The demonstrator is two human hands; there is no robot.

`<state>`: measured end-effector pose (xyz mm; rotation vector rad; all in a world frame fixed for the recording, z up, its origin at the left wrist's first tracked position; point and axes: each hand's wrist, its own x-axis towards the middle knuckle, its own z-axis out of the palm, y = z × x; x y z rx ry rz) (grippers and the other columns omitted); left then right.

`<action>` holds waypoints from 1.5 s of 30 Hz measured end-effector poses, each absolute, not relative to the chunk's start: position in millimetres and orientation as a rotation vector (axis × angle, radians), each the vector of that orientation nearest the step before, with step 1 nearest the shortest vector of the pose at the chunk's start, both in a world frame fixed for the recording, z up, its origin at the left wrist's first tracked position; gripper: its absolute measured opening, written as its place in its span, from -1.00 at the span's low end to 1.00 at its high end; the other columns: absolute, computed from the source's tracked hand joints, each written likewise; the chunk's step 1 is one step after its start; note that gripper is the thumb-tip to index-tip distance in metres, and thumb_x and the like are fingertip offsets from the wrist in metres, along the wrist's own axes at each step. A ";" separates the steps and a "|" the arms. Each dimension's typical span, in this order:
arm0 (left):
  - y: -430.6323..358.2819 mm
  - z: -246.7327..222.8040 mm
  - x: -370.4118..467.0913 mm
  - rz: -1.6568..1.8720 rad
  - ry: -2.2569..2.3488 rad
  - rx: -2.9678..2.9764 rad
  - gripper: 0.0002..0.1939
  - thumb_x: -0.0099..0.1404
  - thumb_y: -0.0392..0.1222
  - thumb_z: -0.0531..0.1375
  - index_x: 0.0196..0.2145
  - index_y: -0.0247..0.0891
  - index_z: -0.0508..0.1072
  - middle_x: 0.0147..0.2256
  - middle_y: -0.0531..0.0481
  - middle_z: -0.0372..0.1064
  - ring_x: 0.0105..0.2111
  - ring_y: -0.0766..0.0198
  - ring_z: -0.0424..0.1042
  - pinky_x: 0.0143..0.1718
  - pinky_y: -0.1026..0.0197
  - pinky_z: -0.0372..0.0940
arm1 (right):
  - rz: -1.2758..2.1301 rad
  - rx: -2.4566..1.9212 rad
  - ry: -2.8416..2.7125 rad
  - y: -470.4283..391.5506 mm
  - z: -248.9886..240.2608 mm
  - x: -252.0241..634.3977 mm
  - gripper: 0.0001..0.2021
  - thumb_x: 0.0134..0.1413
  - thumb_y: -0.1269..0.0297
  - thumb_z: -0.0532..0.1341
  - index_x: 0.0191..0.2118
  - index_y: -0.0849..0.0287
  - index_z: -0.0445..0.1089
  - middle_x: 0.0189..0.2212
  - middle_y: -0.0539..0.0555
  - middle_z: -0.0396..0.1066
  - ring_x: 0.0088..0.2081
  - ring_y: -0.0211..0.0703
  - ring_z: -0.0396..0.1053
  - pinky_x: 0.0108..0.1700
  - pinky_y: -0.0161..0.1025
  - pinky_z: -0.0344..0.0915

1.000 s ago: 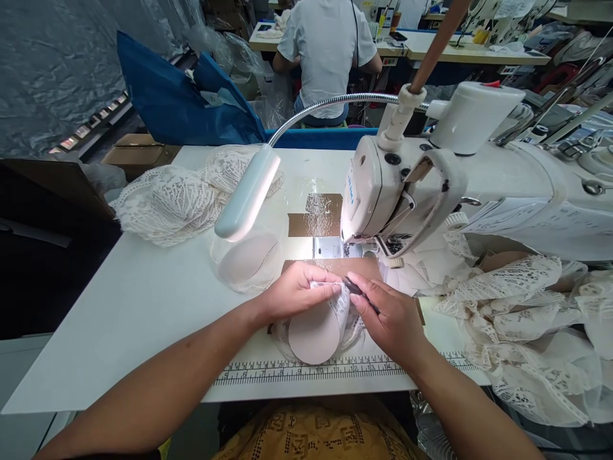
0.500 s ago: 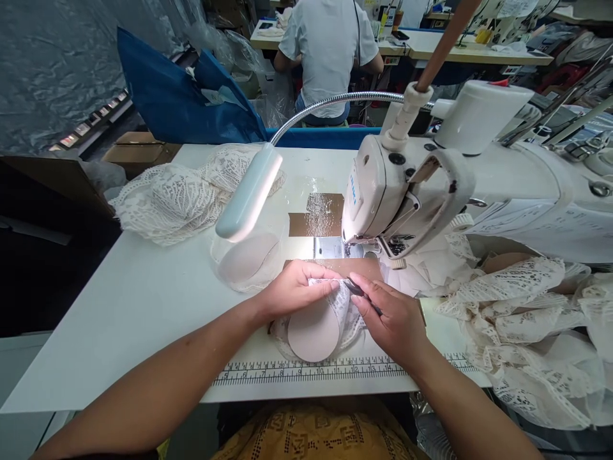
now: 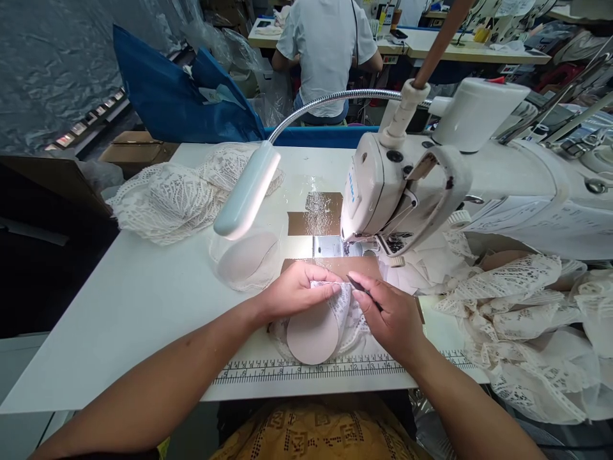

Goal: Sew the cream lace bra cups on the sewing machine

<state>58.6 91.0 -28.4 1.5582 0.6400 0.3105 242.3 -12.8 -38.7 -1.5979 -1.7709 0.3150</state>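
Between thumb and fingers, my left hand [image 3: 306,289] pinches the upper edge of a white lace piece [image 3: 341,308]. A smooth pale round cup pad [image 3: 313,335] lies with the lace, close to the table's front edge. My right hand [image 3: 395,319] is closed around small dark thread snips [image 3: 364,291], whose tip points at the lace edge by my left fingertips. Most of the snips is hidden in my palm. Just beyond both hands stands the white sewing machine [image 3: 378,185], its needle area over the metal plate [image 3: 327,246].
A lamp [image 3: 249,191] on a bendy neck hangs above the table. White lace [image 3: 167,198] is heaped at the back left, with a sheer cup piece [image 3: 246,259] nearer. More lace pieces [image 3: 527,319] pile up at right. A printed ruler [image 3: 335,369] runs along the front edge. A person [image 3: 328,57] sits beyond.
The snips' tip has drawn slightly away from the lace edge, to the right. My left hand keeps its pinch on the lace; the view has shifted a little.
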 end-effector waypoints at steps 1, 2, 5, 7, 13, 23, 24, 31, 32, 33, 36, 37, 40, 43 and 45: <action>90.8 -28.4 58.7 0.303 0.638 1.555 -0.74 0.31 -0.13 0.19 -0.17 -0.33 0.57 -0.20 -0.12 0.54 -0.20 0.17 0.50 -0.16 0.24 0.37 | 0.347 -1.628 -1.745 -12.9 -37.5 242.3 -0.72 0.22 0.25 0.09 -0.01 0.10 0.42 -0.21 0.04 0.56 -0.23 -0.17 0.52 -0.23 -0.29 0.46; 90.4 -28.5 58.8 0.295 0.635 1.551 -0.73 0.31 -0.12 0.18 -0.18 -0.35 0.57 -0.21 -0.13 0.54 -0.20 0.16 0.50 -0.16 0.23 0.37 | 0.378 -1.656 -1.727 -13.0 -36.8 242.2 -0.73 0.19 0.21 0.12 -0.03 0.10 0.42 -0.27 0.02 0.57 -0.30 -0.18 0.52 -0.28 -0.30 0.45; 88.6 -29.2 59.8 0.286 0.630 1.555 -0.71 0.31 -0.10 0.18 -0.19 -0.37 0.56 -0.23 -0.14 0.54 -0.20 0.14 0.50 -0.17 0.22 0.37 | 0.386 -1.666 -1.750 -11.7 -37.6 240.7 -0.79 0.12 0.17 0.19 -0.16 0.12 0.44 -0.47 -0.03 0.51 -0.49 -0.25 0.44 -0.44 -0.37 0.35; 87.5 -29.6 60.9 0.278 0.619 1.581 -0.72 0.30 -0.10 0.19 -0.20 -0.36 0.57 -0.24 -0.13 0.54 -0.22 0.16 0.50 -0.19 0.24 0.37 | 0.304 -1.622 -1.811 -9.7 -39.5 239.2 -0.85 0.14 0.26 0.16 -0.25 0.14 0.44 -0.52 -0.03 0.47 -0.51 -0.26 0.40 -0.46 -0.38 0.28; 87.6 -27.3 61.8 0.233 0.650 1.645 -0.73 0.29 -0.10 0.19 -0.26 -0.36 0.57 -0.32 -0.08 0.53 -0.32 0.23 0.46 -0.30 0.29 0.32 | 0.191 -1.660 -1.896 -6.1 -41.5 240.9 -0.86 0.08 0.34 0.07 -0.38 0.13 0.37 -0.61 -0.04 0.38 -0.59 -0.24 0.30 -0.55 -0.35 0.10; 90.9 -27.9 57.6 0.239 0.675 1.554 -0.74 0.27 -0.05 0.22 -0.37 -0.35 0.50 -0.42 -0.02 0.41 -0.43 0.33 0.34 -0.41 0.33 0.23 | 0.357 -1.286 -1.881 -16.4 -33.9 253.3 -0.86 0.10 0.42 0.05 -0.36 0.05 0.30 -0.55 -0.08 0.39 -0.54 -0.31 0.32 -0.48 -0.39 0.19; 92.2 -27.8 57.0 0.232 0.646 1.530 -0.74 0.26 -0.06 0.23 -0.38 -0.34 0.48 -0.42 -0.01 0.40 -0.42 0.33 0.34 -0.41 0.32 0.23 | 0.403 -1.221 -2.043 -14.8 -35.7 250.6 -0.86 0.08 0.43 0.05 -0.36 0.06 0.31 -0.50 -0.06 0.42 -0.48 -0.29 0.35 -0.46 -0.38 0.20; 106.3 -21.9 46.2 0.154 0.511 1.182 -0.77 0.21 -0.08 0.28 -0.41 -0.33 0.48 -0.34 -0.08 0.46 -0.30 0.25 0.42 -0.19 0.21 0.31 | 0.479 -1.268 -2.395 -7.3 -49.1 237.3 -0.88 0.08 0.44 0.08 -0.39 0.13 0.31 -0.50 -0.01 0.37 -0.45 -0.23 0.30 -0.46 -0.33 0.12; 107.5 -20.7 45.0 0.174 0.532 1.173 -0.77 0.20 -0.08 0.28 -0.43 -0.33 0.48 -0.35 -0.07 0.46 -0.31 0.25 0.42 -0.17 0.21 0.31 | 0.493 -1.280 -2.383 -7.7 -48.8 237.2 -0.89 0.13 0.40 0.08 -0.39 0.13 0.31 -0.50 -0.01 0.37 -0.46 -0.24 0.30 -0.47 -0.32 0.11; 108.5 -19.8 44.2 0.198 0.554 1.177 -0.77 0.19 -0.08 0.29 -0.45 -0.33 0.47 -0.38 -0.05 0.45 -0.32 0.26 0.41 -0.17 0.21 0.30 | 0.511 -1.286 -2.371 -8.3 -48.1 237.4 -0.89 0.17 0.33 0.09 -0.37 0.13 0.32 -0.50 -0.01 0.38 -0.46 -0.24 0.30 -0.46 -0.32 0.12; 109.3 -19.8 44.2 0.257 0.607 1.212 -0.74 0.19 -0.06 0.28 -0.48 -0.32 0.44 -0.44 0.00 0.40 -0.37 0.30 0.36 -0.20 0.22 0.27 | 0.628 -1.306 -2.309 -10.5 -42.9 239.8 -0.75 0.20 0.06 0.13 -0.22 0.14 0.36 -0.46 -0.02 0.43 -0.45 -0.24 0.35 -0.42 -0.32 0.18; 109.1 -20.8 44.6 0.276 0.623 1.226 -0.73 0.21 -0.05 0.27 -0.48 -0.32 0.44 -0.44 0.01 0.39 -0.38 0.31 0.35 -0.20 0.22 0.26 | 0.670 -1.316 -2.269 -11.3 -40.4 241.3 -0.69 0.21 0.00 0.11 -0.17 0.14 0.36 -0.43 -0.01 0.45 -0.44 -0.24 0.37 -0.41 -0.32 0.21; 107.3 -24.3 46.1 0.335 0.657 1.287 -0.72 0.22 -0.03 0.26 -0.47 -0.33 0.45 -0.44 0.01 0.39 -0.39 0.31 0.34 -0.19 0.21 0.25 | 0.691 -1.422 -2.130 -13.4 -30.4 247.8 -0.63 0.29 0.00 -0.02 -0.07 0.12 0.36 -0.34 0.03 0.51 -0.38 -0.21 0.44 -0.37 -0.31 0.27; 104.4 -24.8 46.8 0.372 0.668 1.337 -0.71 0.24 -0.03 0.23 -0.46 -0.34 0.48 -0.43 -0.01 0.41 -0.37 0.30 0.36 -0.16 0.19 0.25 | 0.647 -1.581 -2.022 -15.0 -17.8 254.3 -0.66 0.29 0.06 0.01 0.02 0.07 0.35 -0.20 0.05 0.53 -0.24 -0.15 0.48 -0.28 -0.28 0.33; 102.5 -23.4 46.8 0.396 0.680 1.355 -0.72 0.25 -0.04 0.22 -0.44 -0.34 0.49 -0.41 -0.02 0.43 -0.34 0.28 0.38 -0.15 0.18 0.25 | 0.668 -1.643 -1.987 -15.1 -9.6 255.7 -0.68 0.27 0.09 0.06 0.05 0.05 0.35 -0.13 0.05 0.52 -0.16 -0.11 0.48 -0.20 -0.24 0.36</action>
